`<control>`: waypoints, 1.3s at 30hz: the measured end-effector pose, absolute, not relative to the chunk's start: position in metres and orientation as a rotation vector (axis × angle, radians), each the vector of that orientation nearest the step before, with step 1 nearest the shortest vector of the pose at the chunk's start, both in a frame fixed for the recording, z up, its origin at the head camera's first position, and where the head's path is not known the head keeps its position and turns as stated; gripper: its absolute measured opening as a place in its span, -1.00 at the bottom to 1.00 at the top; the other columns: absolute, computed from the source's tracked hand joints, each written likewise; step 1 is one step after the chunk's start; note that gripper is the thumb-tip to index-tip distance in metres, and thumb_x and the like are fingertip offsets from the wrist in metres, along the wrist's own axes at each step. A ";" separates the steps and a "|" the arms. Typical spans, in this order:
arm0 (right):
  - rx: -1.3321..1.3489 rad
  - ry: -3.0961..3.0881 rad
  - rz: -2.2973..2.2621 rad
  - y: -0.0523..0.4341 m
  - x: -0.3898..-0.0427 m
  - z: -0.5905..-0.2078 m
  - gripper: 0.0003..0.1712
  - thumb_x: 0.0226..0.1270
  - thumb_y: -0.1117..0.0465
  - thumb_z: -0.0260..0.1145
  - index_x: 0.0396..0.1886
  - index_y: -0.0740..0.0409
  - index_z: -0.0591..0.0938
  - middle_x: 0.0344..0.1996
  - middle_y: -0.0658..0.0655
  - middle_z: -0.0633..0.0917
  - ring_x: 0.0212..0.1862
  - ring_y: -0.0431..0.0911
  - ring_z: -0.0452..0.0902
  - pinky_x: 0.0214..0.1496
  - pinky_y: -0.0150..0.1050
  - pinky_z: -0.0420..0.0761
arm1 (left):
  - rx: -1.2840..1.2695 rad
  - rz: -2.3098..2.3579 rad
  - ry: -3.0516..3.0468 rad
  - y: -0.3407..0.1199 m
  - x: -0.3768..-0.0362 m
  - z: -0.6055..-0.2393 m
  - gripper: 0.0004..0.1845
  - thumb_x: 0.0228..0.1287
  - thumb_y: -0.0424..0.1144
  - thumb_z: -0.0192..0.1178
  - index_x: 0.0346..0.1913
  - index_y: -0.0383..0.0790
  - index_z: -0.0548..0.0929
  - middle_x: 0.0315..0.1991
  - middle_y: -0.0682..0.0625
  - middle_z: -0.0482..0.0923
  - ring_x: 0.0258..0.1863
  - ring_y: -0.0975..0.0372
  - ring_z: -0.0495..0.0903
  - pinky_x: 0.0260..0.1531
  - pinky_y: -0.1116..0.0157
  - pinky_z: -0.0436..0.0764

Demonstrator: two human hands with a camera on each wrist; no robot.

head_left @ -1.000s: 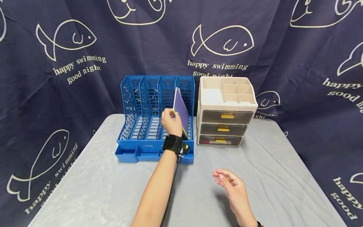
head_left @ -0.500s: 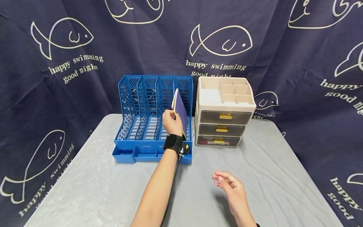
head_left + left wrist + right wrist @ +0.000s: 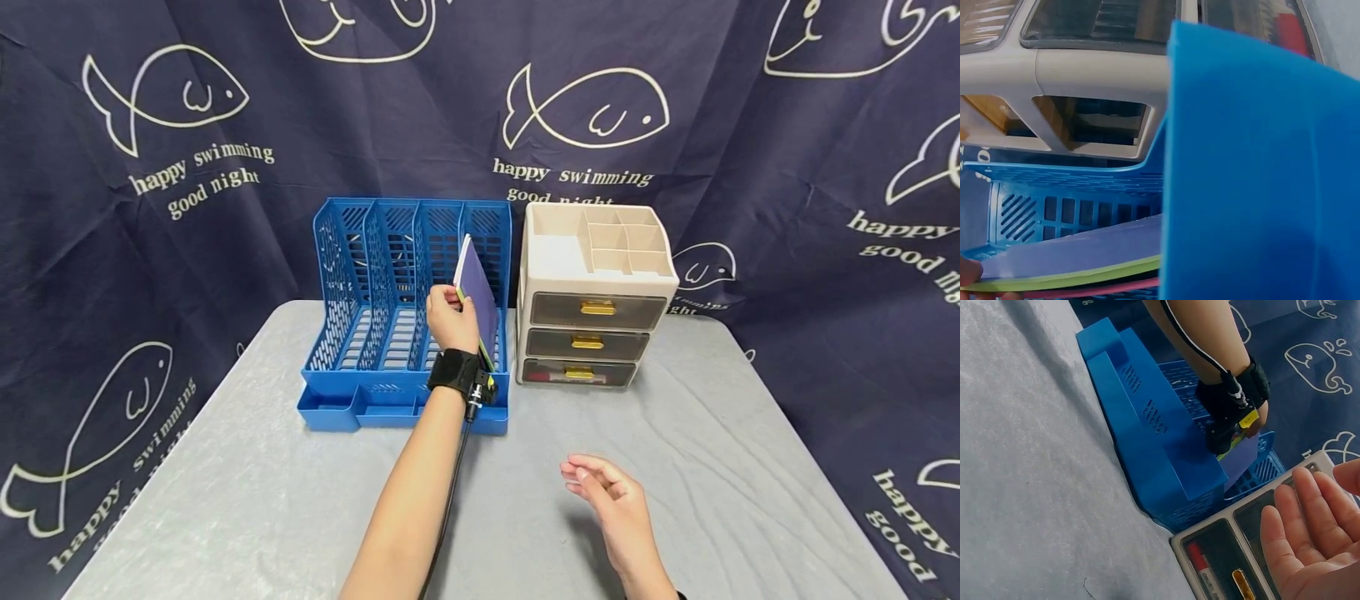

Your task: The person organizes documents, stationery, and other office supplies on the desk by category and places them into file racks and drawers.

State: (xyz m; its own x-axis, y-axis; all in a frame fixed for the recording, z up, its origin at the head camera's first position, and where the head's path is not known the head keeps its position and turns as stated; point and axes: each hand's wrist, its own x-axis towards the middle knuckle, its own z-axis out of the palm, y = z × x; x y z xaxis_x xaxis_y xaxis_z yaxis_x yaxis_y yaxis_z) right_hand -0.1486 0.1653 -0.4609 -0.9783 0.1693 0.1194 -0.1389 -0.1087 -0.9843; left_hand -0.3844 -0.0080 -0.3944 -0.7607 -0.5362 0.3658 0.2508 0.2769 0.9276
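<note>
A purple-covered notebook (image 3: 480, 292) stands tilted in the rightmost slot of a blue desktop file rack (image 3: 405, 382). My left hand (image 3: 453, 323) pinches its near edge. In the left wrist view, the thumb (image 3: 969, 271) is on the purple cover (image 3: 1079, 250) and fingertips are below. A green edge (image 3: 1079, 279) runs along that cover, with a pink edge (image 3: 1100, 292) just beneath; how many notebooks there are I cannot tell. My right hand (image 3: 621, 512) hovers over the table at the front right, fingers relaxed and holding nothing.
A cream drawer cabinet (image 3: 600, 279) with gold handles stands right of the rack, its top divided into compartments. A red-capped marker (image 3: 1199, 557) shows in its bottom drawer. A cable (image 3: 450, 508) runs along my left forearm. Behind hangs a dark blue fish-print cloth (image 3: 390, 125).
The left hand has shifted slightly left, still pinching the notebook. The pink edge seen beside the notebook half a second ago no longer shows in the head view. The right hand stays nearly still.
</note>
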 end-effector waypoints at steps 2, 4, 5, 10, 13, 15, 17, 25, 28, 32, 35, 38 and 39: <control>-0.025 -1.949 2.195 0.166 -0.149 -0.461 -0.68 0.32 0.41 0.17 -0.10 0.69 0.48 -0.29 0.27 0.72 -0.21 -0.09 0.68 -0.16 -0.22 0.67 | 0.239 -1.557 -1.910 -0.010 -0.384 -0.395 -0.78 0.10 -0.46 0.27 -0.22 -0.35 0.47 -0.22 -0.19 0.49 -0.26 0.03 0.58 -0.23 0.18 0.59; -0.012 -1.947 2.192 0.166 -0.149 -0.462 -0.68 0.31 0.42 0.16 -0.10 0.69 0.48 -0.29 0.27 0.71 -0.21 -0.10 0.68 -0.16 -0.23 0.67 | 0.223 -1.551 -1.928 -0.011 -0.384 -0.397 -0.76 0.10 -0.43 0.30 -0.19 -0.34 0.47 -0.21 -0.19 0.50 -0.26 0.03 0.58 -0.22 0.17 0.59; -0.008 -1.951 2.186 0.166 -0.150 -0.462 -0.69 0.31 0.42 0.16 -0.11 0.69 0.48 -0.29 0.25 0.72 -0.21 -0.10 0.68 -0.17 -0.24 0.67 | 0.211 -1.545 -1.938 -0.013 -0.383 -0.398 -0.74 0.10 -0.41 0.31 -0.18 -0.34 0.47 -0.20 -0.18 0.50 -0.25 0.03 0.58 -0.21 0.17 0.58; 0.026 -2.006 2.131 0.168 -0.154 -0.461 -0.72 0.32 0.42 0.16 -0.12 0.64 0.52 -0.31 0.15 0.74 -0.21 -0.09 0.68 -0.18 -0.26 0.66 | 0.123 -1.471 -1.979 -0.023 -0.380 -0.399 -0.70 0.12 -0.31 0.33 -0.12 -0.31 0.50 -0.16 -0.17 0.53 -0.18 0.04 0.56 -0.16 0.17 0.57; 0.035 -2.039 2.095 0.170 -0.157 -0.458 -0.74 0.31 0.42 0.17 -0.10 0.57 0.55 -0.29 0.16 0.73 -0.21 -0.09 0.68 -0.18 -0.27 0.66 | 0.061 -1.446 -1.986 -0.032 -0.376 -0.395 -0.70 0.17 -0.27 0.29 -0.07 -0.32 0.53 -0.13 -0.17 0.55 -0.13 0.04 0.56 -0.16 0.18 0.59; 0.041 -2.052 2.080 0.172 -0.160 -0.456 -0.74 0.30 0.42 0.18 -0.09 0.54 0.56 -0.28 0.16 0.74 -0.21 -0.10 0.68 -0.17 -0.27 0.66 | 0.021 -1.448 -1.992 -0.040 -0.373 -0.393 -0.70 0.21 -0.25 0.26 -0.04 -0.31 0.55 -0.11 -0.16 0.56 -0.10 0.04 0.56 -0.15 0.16 0.59; 0.051 -2.068 2.065 0.172 -0.161 -0.454 -0.74 0.29 0.41 0.19 -0.08 0.52 0.56 -0.26 0.21 0.73 -0.20 -0.12 0.68 -0.15 -0.28 0.65 | -0.026 -1.445 -2.007 -0.048 -0.369 -0.389 -0.70 0.24 -0.24 0.24 -0.02 -0.32 0.56 -0.10 -0.16 0.58 -0.09 0.05 0.57 -0.13 0.16 0.59; 0.177 -2.161 1.977 0.175 -0.165 -0.448 -0.75 0.27 0.42 0.21 -0.08 0.49 0.58 -0.22 0.27 0.71 -0.14 -0.13 0.66 -0.07 -0.40 0.60 | -0.264 -1.319 -2.117 -0.073 -0.346 -0.378 -0.70 0.25 -0.23 0.23 0.00 -0.29 0.62 -0.09 -0.15 0.62 -0.13 0.08 0.61 -0.15 0.16 0.62; 0.199 -2.198 1.950 0.178 -0.167 -0.446 -0.73 0.28 0.41 0.21 -0.07 0.49 0.58 -0.19 0.29 0.70 -0.12 -0.13 0.66 -0.05 -0.42 0.59 | -0.353 -1.267 -2.140 -0.076 -0.335 -0.378 -0.71 0.23 -0.24 0.25 -0.01 -0.27 0.63 -0.10 -0.13 0.64 -0.15 0.10 0.63 -0.17 0.17 0.64; 0.192 -2.253 1.936 0.184 -0.169 -0.443 -0.72 0.30 0.37 0.21 -0.04 0.43 0.59 -0.14 0.28 0.69 -0.09 -0.21 0.64 -0.03 -0.44 0.57 | -0.517 -1.195 -2.134 -0.076 -0.320 -0.381 -0.73 0.21 -0.27 0.27 -0.04 -0.27 0.65 -0.13 -0.12 0.67 -0.17 0.13 0.64 -0.18 0.21 0.66; 0.188 -2.290 1.937 0.188 -0.170 -0.441 -0.71 0.30 0.33 0.23 -0.02 0.37 0.60 -0.10 0.23 0.69 -0.06 -0.24 0.62 -0.02 -0.44 0.57 | -0.663 -1.138 -2.104 -0.074 -0.306 -0.385 -0.74 0.17 -0.31 0.30 -0.07 -0.28 0.67 -0.16 -0.11 0.68 -0.18 0.14 0.65 -0.18 0.23 0.65; 0.239 -2.323 1.888 0.192 -0.170 -0.441 -0.71 0.30 0.33 0.23 -0.01 0.34 0.60 -0.08 0.20 0.69 -0.04 -0.23 0.61 -0.02 -0.46 0.56 | -0.794 -1.080 -2.080 -0.073 -0.294 -0.389 -0.74 0.13 -0.33 0.32 -0.09 -0.26 0.68 -0.17 -0.09 0.69 -0.16 0.15 0.65 -0.15 0.22 0.63; 0.259 -2.326 1.869 0.193 -0.170 -0.442 -0.71 0.30 0.35 0.23 -0.01 0.34 0.60 -0.08 0.21 0.69 -0.03 -0.23 0.61 -0.02 -0.46 0.55 | -0.835 -1.065 -2.082 -0.073 -0.290 -0.390 -0.74 0.12 -0.33 0.32 -0.09 -0.25 0.68 -0.17 -0.08 0.68 -0.15 0.15 0.64 -0.13 0.22 0.62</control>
